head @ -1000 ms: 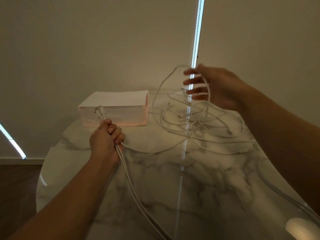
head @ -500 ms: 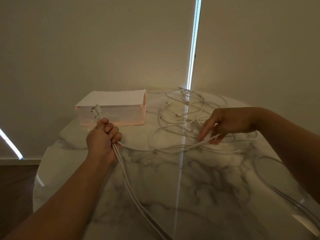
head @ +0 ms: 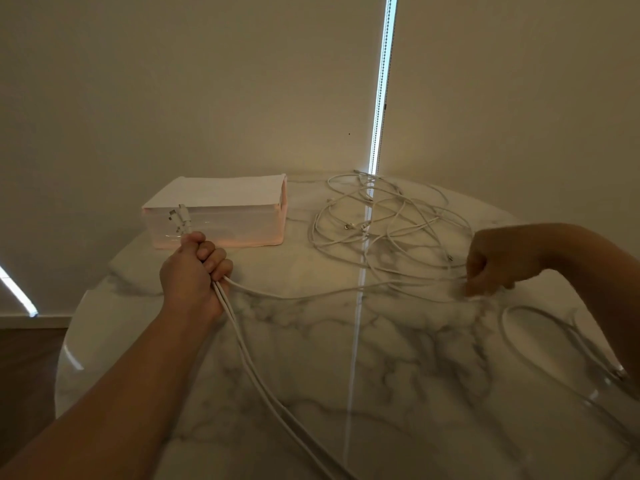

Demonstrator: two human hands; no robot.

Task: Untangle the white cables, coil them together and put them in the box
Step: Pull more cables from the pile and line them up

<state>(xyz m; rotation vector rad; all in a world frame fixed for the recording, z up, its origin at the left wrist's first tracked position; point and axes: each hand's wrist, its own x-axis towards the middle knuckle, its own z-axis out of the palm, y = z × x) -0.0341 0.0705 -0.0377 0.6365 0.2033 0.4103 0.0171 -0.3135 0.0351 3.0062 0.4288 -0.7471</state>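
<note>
My left hand (head: pixel 194 271) grips a bunch of white cables in a fist just in front of the box (head: pixel 221 230); their plugs (head: pixel 180 220) stick up above my knuckles. The held strands (head: pixel 263 386) trail down toward the table's near edge. One strand (head: pixel 311 294) runs right across the table to my right hand (head: pixel 491 265), whose curled fingers pinch it at the table surface. A loose tangle of white cables (head: pixel 381 220) lies at the back of the table, right of the box. The box is pale pink, and a white sheet covers its top.
The round marble table (head: pixel 398 358) stands against beige blinds, with a bright vertical gap (head: pixel 381 98) between them. A further cable loop (head: pixel 540 337) lies near the table's right edge, under my right forearm. Dark floor (head: pixel 24 368) shows at the left.
My right hand came down from above the tangle to the table and moved right, pulling one strand taut. Its fingers have curled tighter. My left hand has kept its grip in place.
</note>
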